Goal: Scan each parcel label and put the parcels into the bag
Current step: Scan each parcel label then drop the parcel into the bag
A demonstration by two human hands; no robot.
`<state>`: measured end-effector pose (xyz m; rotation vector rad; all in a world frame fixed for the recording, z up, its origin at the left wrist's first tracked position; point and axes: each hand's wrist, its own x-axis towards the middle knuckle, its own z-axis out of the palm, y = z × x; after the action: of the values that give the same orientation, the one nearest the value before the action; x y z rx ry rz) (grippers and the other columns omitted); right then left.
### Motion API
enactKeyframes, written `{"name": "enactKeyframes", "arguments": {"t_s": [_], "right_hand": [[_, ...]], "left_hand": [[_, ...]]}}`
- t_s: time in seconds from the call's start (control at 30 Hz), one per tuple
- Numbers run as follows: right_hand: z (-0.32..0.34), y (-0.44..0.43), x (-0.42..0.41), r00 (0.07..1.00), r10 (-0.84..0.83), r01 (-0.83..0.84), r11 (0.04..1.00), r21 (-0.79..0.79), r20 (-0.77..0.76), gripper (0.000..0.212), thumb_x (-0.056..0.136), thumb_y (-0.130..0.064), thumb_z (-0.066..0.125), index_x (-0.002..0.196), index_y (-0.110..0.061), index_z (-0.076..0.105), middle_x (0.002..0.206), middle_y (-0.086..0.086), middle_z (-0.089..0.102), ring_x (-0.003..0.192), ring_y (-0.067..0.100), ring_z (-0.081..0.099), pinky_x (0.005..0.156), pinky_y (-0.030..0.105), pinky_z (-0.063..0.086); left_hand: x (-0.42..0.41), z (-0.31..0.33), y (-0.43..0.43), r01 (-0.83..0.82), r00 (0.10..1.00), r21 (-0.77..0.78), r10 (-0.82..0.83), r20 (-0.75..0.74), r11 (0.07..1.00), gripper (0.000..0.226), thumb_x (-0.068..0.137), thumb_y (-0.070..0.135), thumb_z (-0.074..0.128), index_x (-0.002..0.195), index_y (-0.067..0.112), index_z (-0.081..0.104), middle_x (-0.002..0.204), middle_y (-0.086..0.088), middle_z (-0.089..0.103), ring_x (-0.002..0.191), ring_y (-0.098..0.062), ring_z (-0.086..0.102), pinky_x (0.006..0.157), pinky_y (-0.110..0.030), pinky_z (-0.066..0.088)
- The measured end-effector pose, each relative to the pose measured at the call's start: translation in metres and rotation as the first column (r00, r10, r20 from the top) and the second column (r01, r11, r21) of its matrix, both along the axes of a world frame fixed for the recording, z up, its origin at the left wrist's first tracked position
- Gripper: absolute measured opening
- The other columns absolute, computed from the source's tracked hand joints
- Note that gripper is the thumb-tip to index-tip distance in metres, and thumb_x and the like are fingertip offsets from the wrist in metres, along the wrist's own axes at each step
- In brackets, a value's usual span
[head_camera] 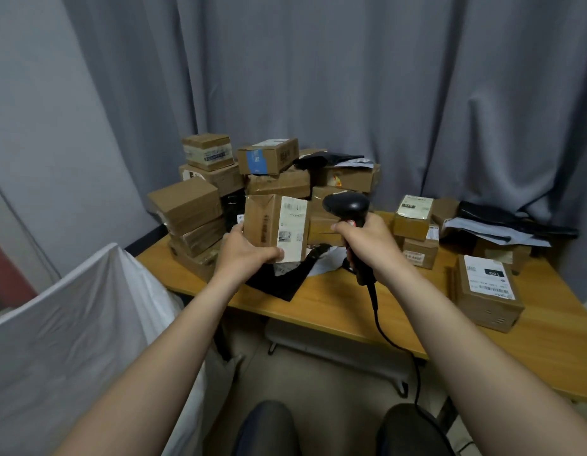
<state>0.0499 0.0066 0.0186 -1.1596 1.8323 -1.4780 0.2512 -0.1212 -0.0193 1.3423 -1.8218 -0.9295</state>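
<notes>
The left hand (244,255) holds a small cardboard parcel (264,225) upright above the tabletop (335,304), its fingers (273,254) grasping the lower edge, with the white label (293,228) facing right. The right hand (368,241) has its fingers clenched around the handle of a black scanner (346,205), whose head sits just beside the label. More parcels (275,179) are piled behind. A white bag (71,324) stands open at the left.
</notes>
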Motion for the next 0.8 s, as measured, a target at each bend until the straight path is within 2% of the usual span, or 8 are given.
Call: {"name": "enactKeyframes", "arguments": {"t_s": [0.07,0.13,0.23,0.33,0.47,0.63,0.8], "right_hand": [[-0.007,-0.006,0.014,1.0,0.025,-0.025,0.999,0.027,0.0,0.01,0.096,-0.023,0.068,0.09,-0.017,0.062,0.071,0.005,0.059,0.06,0.021,0.058,0.061,0.036,0.048],[-0.017,-0.012,0.029,0.999,0.053,-0.053,0.997,0.054,0.003,0.007,0.096,-0.022,0.067,0.094,-0.019,0.061,0.073,0.008,0.059,0.058,0.022,0.057,0.059,0.037,0.049],[-0.03,-0.022,0.052,0.995,0.1,-0.1,0.991,0.085,0.0,0.008,0.096,-0.02,0.067,0.092,-0.018,0.061,0.072,0.009,0.057,0.056,0.024,0.055,0.06,0.038,0.048],[-0.042,-0.03,0.073,0.991,0.131,-0.128,0.984,0.126,-0.012,0.009,0.096,-0.021,0.068,0.09,-0.017,0.062,0.071,0.009,0.057,0.055,0.024,0.055,0.059,0.039,0.046],[-0.055,-0.041,0.097,0.983,0.173,-0.16,0.97,0.185,-0.055,0.01,0.096,-0.022,0.067,0.095,-0.016,0.06,0.07,0.008,0.06,0.052,0.024,0.055,0.051,0.034,0.046],[-0.068,-0.048,0.109,0.98,0.194,-0.182,0.963,0.2,-0.044,0.011,0.096,-0.024,0.068,0.096,-0.016,0.061,0.072,0.011,0.06,0.057,0.027,0.058,0.058,0.039,0.047],[-0.074,-0.051,0.111,0.976,0.216,-0.203,0.956,0.213,-0.039,0.012,0.098,-0.026,0.067,0.103,-0.016,0.062,0.075,0.012,0.061,0.064,0.03,0.06,0.059,0.04,0.05]], "left_hand": [[0.026,-0.008,0.006,-0.055,0.995,-0.045,0.058,0.079,0.997,0.105,0.044,0.056,0.088,0.137,0.024,0.053,0.125,0.001,0.061,0.112,-0.019,0.062,0.095,-0.043,0.058],[0.053,-0.014,0.015,-0.086,0.985,-0.095,0.099,0.14,0.992,0.107,0.039,0.062,0.083,0.136,0.025,0.054,0.124,0.001,0.06,0.113,-0.018,0.061,0.095,-0.043,0.058],[0.098,-0.022,0.035,-0.15,0.956,-0.115,0.173,0.235,0.982,0.091,0.054,0.052,0.086,0.135,0.027,0.053,0.121,0.001,0.053,0.116,-0.02,0.053,0.099,-0.042,0.052],[0.144,-0.036,0.045,-0.224,0.906,-0.135,0.257,0.336,0.965,0.088,0.059,0.051,0.082,0.137,0.025,0.049,0.119,-0.003,0.047,0.12,-0.029,0.047,0.099,-0.046,0.049],[0.191,-0.057,0.047,-0.343,0.801,-0.095,0.344,0.491,0.935,0.083,0.071,0.041,0.085,0.139,0.016,0.046,0.133,-0.015,0.042,0.128,-0.037,0.039,0.098,-0.042,0.042],[0.229,-0.089,0.046,-0.439,0.685,-0.095,0.401,0.609,0.894,0.082,0.065,0.047,0.084,0.131,0.011,0.05,0.13,-0.022,0.049,0.123,-0.042,0.042,0.098,-0.046,0.042],[0.257,-0.12,0.05,-0.519,0.571,-0.059,0.398,0.718,0.853,0.083,0.069,0.049,0.088,0.132,0.011,0.048,0.142,-0.023,0.041,0.133,-0.044,0.039,0.101,-0.05,0.047]]}}
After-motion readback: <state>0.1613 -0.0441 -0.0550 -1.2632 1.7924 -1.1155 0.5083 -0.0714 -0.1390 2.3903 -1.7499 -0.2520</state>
